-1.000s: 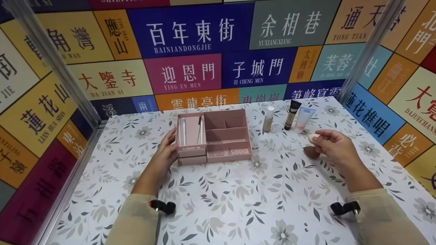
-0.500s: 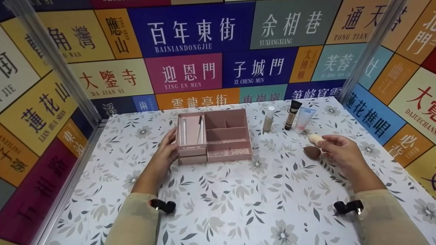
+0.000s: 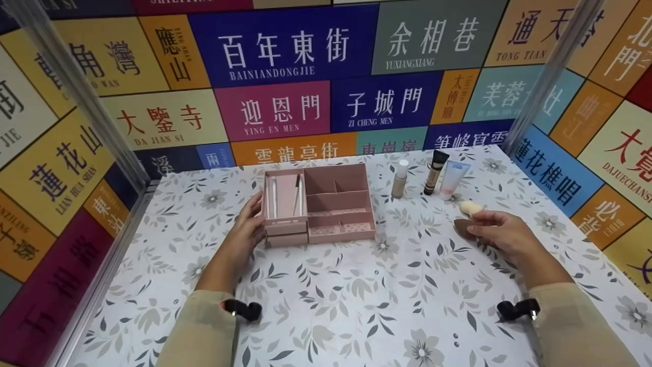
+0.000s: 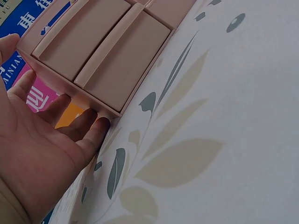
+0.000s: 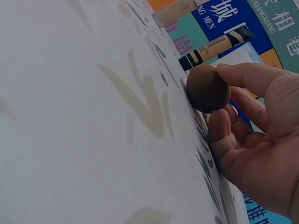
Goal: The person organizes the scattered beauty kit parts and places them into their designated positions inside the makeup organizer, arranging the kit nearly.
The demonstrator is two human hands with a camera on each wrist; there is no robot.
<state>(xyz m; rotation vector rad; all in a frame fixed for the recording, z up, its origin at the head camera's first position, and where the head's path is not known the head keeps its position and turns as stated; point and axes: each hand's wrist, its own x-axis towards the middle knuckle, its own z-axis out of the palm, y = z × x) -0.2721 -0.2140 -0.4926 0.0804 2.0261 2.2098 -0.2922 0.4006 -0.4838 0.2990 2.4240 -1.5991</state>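
My left hand (image 3: pixel 248 229) rests against the left side of a pink desktop organizer (image 3: pixel 342 237). In the left wrist view, its fingertips touch the side wall beside the two small drawers (image 4: pixel 122 60), the fingers spread and only slightly bent. On the right of the table, my right hand (image 3: pixel 507 237) pinches a brown egg-shaped makeup sponge (image 5: pixel 204 88) between thumb and fingers. A cream makeup sponge (image 3: pixel 469 207) lies just behind the brown one, partly hidden by the fingers. Two slender pen-like sticks (image 3: pixel 297 193) lie in the organizer's upper left tray.
Behind the sponges stand a white-capped bottle (image 3: pixel 400 181), a dark tube (image 3: pixel 435 173) and a blue-and-pink tube (image 3: pixel 454 179). The organizer's right half has several compartments. Sign-printed walls (image 3: pixel 285 46) border the floral tabletop (image 3: pixel 346 316) at the back and sides.
My right hand let go of the cream sponge, leaving it on the table, and shifted to take hold of the brown one. The left hand stays at the organizer.
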